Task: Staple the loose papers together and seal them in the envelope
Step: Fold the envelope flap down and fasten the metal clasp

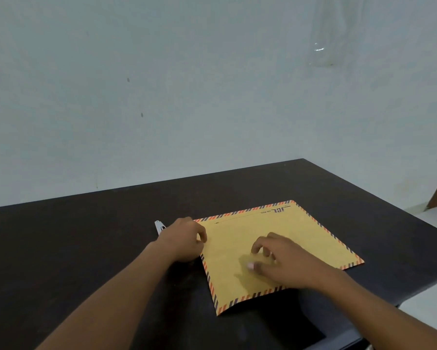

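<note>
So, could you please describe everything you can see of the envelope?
The envelope is tan, kraft-looking paper with a red-and-dark striped airmail border and small print along its far edge. It lies flat and skewed on the dark table. The left hand touches its left edge, and the right hand rests its fingertips on the middle.

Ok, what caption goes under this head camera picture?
A left hand and a right hand touch a yellow-brown stripe-edged paper envelope on a dark brown table.
</note>
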Demonstrator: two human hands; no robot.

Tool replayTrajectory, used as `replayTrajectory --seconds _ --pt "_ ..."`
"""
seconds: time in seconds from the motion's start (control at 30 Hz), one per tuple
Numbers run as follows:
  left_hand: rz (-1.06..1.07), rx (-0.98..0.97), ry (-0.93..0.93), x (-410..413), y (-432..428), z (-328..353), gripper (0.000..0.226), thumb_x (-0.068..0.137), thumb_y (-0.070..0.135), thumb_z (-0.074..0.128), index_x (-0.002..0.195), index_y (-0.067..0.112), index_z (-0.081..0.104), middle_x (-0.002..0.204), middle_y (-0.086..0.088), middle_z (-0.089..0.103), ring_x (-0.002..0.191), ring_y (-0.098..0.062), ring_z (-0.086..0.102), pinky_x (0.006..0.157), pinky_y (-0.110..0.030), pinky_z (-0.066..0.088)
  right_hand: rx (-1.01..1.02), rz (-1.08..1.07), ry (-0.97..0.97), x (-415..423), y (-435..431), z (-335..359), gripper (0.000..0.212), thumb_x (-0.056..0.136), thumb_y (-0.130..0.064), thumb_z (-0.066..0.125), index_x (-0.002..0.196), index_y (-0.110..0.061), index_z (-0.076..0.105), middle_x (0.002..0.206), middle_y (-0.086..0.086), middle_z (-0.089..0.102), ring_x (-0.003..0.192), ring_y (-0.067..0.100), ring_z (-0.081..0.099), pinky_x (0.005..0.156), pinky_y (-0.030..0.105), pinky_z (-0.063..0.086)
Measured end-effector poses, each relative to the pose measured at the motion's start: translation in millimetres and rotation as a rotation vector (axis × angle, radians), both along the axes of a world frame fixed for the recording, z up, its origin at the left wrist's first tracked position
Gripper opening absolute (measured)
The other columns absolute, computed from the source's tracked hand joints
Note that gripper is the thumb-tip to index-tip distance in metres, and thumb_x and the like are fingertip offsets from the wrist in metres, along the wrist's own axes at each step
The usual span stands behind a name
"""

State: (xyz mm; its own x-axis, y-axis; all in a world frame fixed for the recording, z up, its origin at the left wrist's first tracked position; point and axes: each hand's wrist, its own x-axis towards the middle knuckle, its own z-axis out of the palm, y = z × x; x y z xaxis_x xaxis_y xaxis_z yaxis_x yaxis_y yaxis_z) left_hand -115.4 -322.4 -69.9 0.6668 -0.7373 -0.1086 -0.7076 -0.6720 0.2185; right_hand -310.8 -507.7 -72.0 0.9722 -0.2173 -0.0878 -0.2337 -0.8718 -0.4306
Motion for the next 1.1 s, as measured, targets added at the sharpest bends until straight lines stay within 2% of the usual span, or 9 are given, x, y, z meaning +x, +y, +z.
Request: replayTrajectory --seconds 0.1,0.23,0.37,0.47,0.57,0.67,0.8,0.97,1.1 --pt "-0.057 0.016 -0.086 -5.2 -2.9 -1.6 0.023 0.090 0.032 0.058 0.110 0.028 0.068 0.126 0.002 0.053 0.121 -0.017 0.045 0.102 -0.039 0.046 -0.126 -0.165 0.115 9.0 -10.8 -9.3 0.064 0.084 -0.079 0.038 0.134 -0.039 0.047 0.124 -0.004 0.046 0.122 0.023 0.044 0.101 0.043 0.044" --pt "-0.104 -0.008 -0.032 -15.6 -7.5 6.7 0.028 0.085 0.035 0.054 0.105 0.027 0.071 0.107 0.006 0.067 0.102 -0.017 0.062 0.092 -0.038 0.053 -0.281 -0.278 0.238 16.7 -20.1 -7.7 0.072 0.085 -0.081 0.028 0.139 -0.035 0.040 0.140 0.005 0.040 0.131 0.033 0.036 0.100 0.053 0.041" --pt "-0.144 -0.136 0.291 -38.3 -21.3 13.0 0.032 0.085 0.022 0.056 0.114 0.024 0.070 0.081 0.003 0.075 0.074 -0.009 0.071 0.080 -0.032 0.060 -0.271 -0.387 0.316 29.0 -32.3 -2.0 0.089 0.080 -0.087 0.024 0.150 -0.031 0.024 0.156 0.012 0.029 0.139 0.039 0.035 0.108 0.067 0.030" --pt "-0.106 -0.279 0.481 -49.5 -32.7 11.3 0.028 0.089 0.011 0.054 0.110 0.017 0.072 0.074 -0.007 0.076 0.058 -0.014 0.071 0.065 -0.030 0.061 -0.237 -0.381 0.344 37.2 -40.8 -5.0 0.091 0.073 -0.093 0.025 0.151 -0.048 0.011 0.159 0.014 0.020 0.140 0.043 0.033 0.108 0.067 0.031" --pt "-0.043 -0.383 0.214 -34.0 -39.6 5.2 0.027 0.089 0.018 0.056 0.110 0.023 0.073 0.088 0.004 0.073 0.075 -0.007 0.069 0.077 -0.032 0.059 -0.235 -0.240 0.390 33.9 -50.4 -2.4 0.072 0.082 -0.078 0.044 0.146 -0.054 0.020 0.152 0.009 0.026 0.139 0.035 0.033 0.110 0.064 0.027" --pt "-0.039 -0.343 -0.007 -14.4 -35.3 0.6 0.036 0.087 0.022 0.055 0.121 0.027 0.067 0.116 0.004 0.067 0.107 -0.015 0.061 0.092 -0.041 0.053 -0.155 -0.071 0.370 29.5 -68.2 6.4 0.050 0.093 -0.040 0.056 0.136 -0.057 0.036 0.149 -0.004 0.036 0.145 0.023 0.025 0.113 0.066 0.018" --pt "-0.139 -0.148 -0.121 -2.4 -25.8 -4.0 0.046 0.092 0.027 0.053 0.138 0.032 0.055 0.150 0.004 0.047 0.142 -0.020 0.036 0.113 -0.045 0.037 -0.094 -0.041 0.301 28.9 -77.2 13.1 0.063 0.088 -0.002 0.042 0.112 -0.059 0.054 0.152 -0.008 0.038 0.149 0.023 0.021 0.115 0.057 0.024" --pt "-0.160 0.072 -0.193 -7.5 -18.5 -10.9 0.044 0.095 0.051 0.050 0.136 0.036 0.057 0.126 0.002 0.057 0.122 -0.021 0.052 0.098 -0.040 0.045 -0.372 -0.152 0.229 47.3 -55.4 9.2 0.048 0.096 -0.018 0.040 0.134 -0.044 0.052 0.137 0.004 0.041 0.130 0.028 0.032 0.103 0.051 0.029" --pt "-0.173 0.024 -0.384 -14.4 -20.8 -8.4 0.039 0.096 0.052 0.047 0.121 0.029 0.064 0.121 0.001 0.058 0.114 -0.020 0.051 0.093 -0.037 0.041 -0.300 -0.138 0.249 55.0 -46.8 -3.1 0.045 0.100 -0.032 0.042 0.145 -0.025 0.043 0.143 0.007 0.040 0.133 0.030 0.034 0.107 0.051 0.037"
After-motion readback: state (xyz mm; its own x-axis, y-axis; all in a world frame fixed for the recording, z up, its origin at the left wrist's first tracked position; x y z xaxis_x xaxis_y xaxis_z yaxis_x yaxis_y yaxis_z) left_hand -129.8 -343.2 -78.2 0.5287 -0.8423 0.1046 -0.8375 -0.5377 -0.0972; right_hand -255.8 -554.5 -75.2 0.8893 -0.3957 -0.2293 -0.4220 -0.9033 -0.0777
